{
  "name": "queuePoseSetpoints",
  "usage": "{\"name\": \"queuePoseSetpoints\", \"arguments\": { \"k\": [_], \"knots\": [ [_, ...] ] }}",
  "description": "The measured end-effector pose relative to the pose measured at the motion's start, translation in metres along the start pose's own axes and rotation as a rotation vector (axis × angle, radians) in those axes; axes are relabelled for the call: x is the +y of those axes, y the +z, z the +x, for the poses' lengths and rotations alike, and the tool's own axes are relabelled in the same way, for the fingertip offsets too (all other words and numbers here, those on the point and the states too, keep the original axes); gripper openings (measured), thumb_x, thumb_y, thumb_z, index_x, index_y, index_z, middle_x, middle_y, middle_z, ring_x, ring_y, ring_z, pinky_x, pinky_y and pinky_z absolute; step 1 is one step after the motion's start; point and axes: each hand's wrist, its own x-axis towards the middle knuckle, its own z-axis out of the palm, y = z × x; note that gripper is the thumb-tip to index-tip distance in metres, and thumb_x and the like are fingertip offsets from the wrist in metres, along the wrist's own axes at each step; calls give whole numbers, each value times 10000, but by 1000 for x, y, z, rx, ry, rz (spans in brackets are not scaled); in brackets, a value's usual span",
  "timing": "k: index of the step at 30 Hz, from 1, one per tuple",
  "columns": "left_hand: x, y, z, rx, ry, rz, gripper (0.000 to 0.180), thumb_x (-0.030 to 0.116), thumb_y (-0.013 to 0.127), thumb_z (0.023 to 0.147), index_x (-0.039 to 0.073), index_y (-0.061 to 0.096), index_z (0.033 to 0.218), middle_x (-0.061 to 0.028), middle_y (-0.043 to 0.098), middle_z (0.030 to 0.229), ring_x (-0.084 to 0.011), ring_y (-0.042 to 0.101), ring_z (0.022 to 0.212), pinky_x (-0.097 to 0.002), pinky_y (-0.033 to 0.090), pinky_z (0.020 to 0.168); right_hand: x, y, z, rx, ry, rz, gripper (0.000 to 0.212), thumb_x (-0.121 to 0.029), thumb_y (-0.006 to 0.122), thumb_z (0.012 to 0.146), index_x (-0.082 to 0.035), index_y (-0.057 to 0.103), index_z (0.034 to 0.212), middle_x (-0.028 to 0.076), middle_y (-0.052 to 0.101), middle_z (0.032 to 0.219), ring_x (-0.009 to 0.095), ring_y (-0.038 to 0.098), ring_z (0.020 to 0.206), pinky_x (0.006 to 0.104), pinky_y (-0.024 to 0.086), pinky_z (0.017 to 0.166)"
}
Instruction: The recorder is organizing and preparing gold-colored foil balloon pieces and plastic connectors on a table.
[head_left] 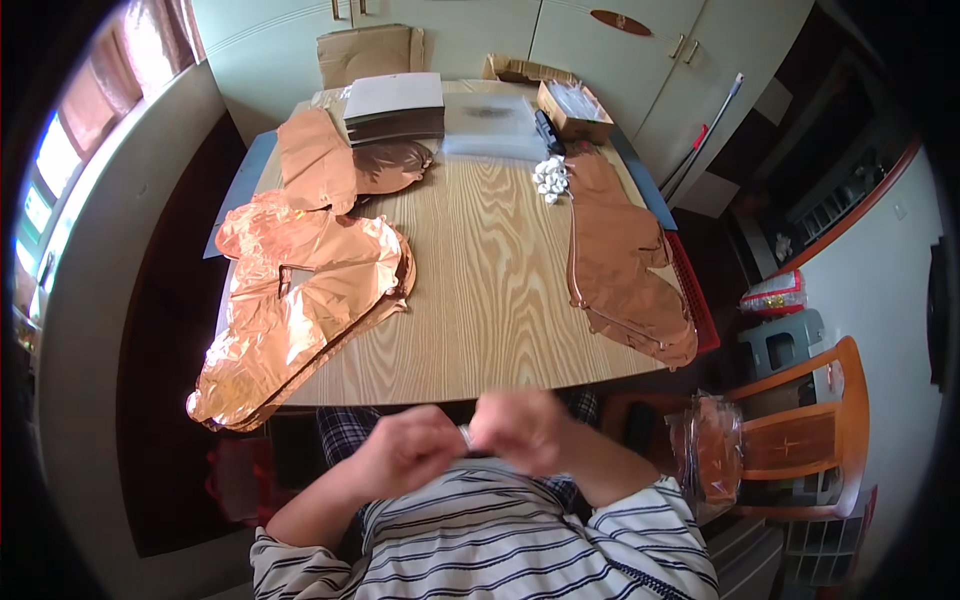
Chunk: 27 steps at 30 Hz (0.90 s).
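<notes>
Near the table's front edge, above my lap, my left hand (412,447) is closed, its fingers curled in. Close beside it my right hand (518,430) is blurred by motion, with its fingers bent in as well. A small white piece (465,436) shows between the hands; what it is I cannot make out. On the left of the table lies a stack of flat, shiny copper-coloured foil balloons (310,290), hanging over the edge. Another flat stack of copper foil balloons (622,262) lies on the right. Small white bundles (551,178) sit at its far end.
At the back of the wooden table (480,290) stand a pile of grey-white sheets (395,105), clear plastic bags (490,128) and an open cardboard box (577,108). A wooden chair (800,440) at the right holds plastic-wrapped copper packs (712,445). A red basket (690,290) is beside the table.
</notes>
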Motion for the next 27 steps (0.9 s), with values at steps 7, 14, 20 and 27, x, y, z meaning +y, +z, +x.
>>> {"name": "queuePoseSetpoints", "arguments": {
  "k": [7,14,20,27],
  "knots": [
    [-7,-5,7,167,-44,-36,156,-13,643,844,1,722,978,-83,637,788,-175,616,686,-273,481,608,5,15,-9,-81,-20,33,110,-108,619,913,-37,568,846,102,547,722,289,585,634,363,471,575],
    [-7,-3,15,277,-46,-79,74,-25,638,858,-25,692,908,-88,636,807,-165,600,700,-273,479,631,21,19,-8,-17,24,-69,121,-131,617,923,-36,571,864,115,570,746,302,597,648,361,478,578],
    [-13,13,3,175,-162,-365,120,-18,625,890,-23,706,978,-47,617,810,-109,560,709,-243,445,629,20,3,3,37,183,-3,143,-147,600,955,-40,588,861,91,571,741,244,580,640,316,457,585],
    [-25,13,2,328,-293,-845,166,30,567,961,-73,671,1039,-33,526,821,-98,440,640,-248,334,560,36,4,-14,177,392,-53,186,-204,578,977,-25,629,966,73,585,835,176,559,700,283,459,662]
  ]
}}
